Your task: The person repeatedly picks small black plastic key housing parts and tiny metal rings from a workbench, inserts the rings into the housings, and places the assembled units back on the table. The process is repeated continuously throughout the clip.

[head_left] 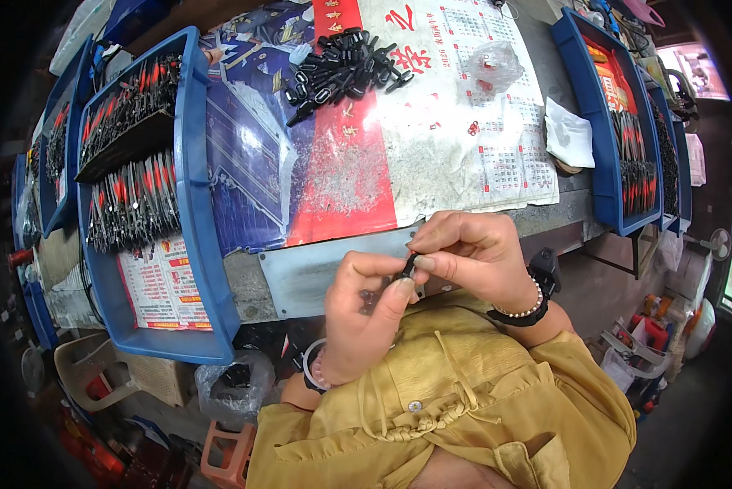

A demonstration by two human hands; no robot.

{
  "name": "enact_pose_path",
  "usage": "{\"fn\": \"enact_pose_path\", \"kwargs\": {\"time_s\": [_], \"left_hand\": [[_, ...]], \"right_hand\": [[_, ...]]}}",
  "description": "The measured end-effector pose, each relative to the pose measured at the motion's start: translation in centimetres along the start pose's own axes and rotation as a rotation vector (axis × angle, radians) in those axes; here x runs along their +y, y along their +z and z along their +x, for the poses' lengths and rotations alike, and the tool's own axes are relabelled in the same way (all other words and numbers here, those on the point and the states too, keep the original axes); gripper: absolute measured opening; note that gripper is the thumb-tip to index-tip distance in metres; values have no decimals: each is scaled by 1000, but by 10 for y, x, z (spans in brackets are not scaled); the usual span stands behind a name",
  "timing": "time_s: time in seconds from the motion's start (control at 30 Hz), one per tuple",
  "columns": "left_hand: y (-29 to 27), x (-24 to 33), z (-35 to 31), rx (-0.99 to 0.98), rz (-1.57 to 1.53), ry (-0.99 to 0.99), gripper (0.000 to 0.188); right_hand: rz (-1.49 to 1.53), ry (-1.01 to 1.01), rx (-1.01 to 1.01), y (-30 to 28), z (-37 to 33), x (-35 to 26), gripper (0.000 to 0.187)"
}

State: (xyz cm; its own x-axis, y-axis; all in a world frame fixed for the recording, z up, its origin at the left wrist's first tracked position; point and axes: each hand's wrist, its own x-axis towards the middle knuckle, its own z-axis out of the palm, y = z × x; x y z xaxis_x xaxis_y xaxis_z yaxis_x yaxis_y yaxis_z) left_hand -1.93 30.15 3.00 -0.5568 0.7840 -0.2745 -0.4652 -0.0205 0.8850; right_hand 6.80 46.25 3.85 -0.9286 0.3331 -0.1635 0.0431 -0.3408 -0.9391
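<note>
Worktable, covered in printed sheets (456,183), spans the view ahead of the wearer. Blue tray on the left (193,138), packed with rows of dark, red-marked pieces; narrower blue tray on the right (603,163), similar rows. Heap of black parts (341,69) at the table's far side, well apart from both hands, roughly straight ahead of the left. Left hand (351,314) and right hand (476,253) meet over the near edge, each pinching between thumb and fingers. Between the fingertips: one small black piece (410,265), red at its upper end. Long axis slants steeply, upper end toward the right hand, lower toward the left thumb; neither hand nearer, both appear in contact.
</note>
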Motion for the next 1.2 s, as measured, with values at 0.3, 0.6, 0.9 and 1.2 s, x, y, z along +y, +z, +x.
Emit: {"fn": "enact_pose_path", "kwargs": {"time_s": [0.3,0.6,0.9,1.2], "left_hand": [[4,-7,0,28,139,140,31],[5,-13,2,58,206,237,29],[6,-23,1,142,196,283,27],[2,-13,-2,99,-98,160,36]], "right_hand": [[39,-58,74,9,-5,10,12],[-357,-339,144,15,-6,16,15],[-443,-439,166,18,-3,30,18],[-177,-345,124,14,1,31,14]]}}
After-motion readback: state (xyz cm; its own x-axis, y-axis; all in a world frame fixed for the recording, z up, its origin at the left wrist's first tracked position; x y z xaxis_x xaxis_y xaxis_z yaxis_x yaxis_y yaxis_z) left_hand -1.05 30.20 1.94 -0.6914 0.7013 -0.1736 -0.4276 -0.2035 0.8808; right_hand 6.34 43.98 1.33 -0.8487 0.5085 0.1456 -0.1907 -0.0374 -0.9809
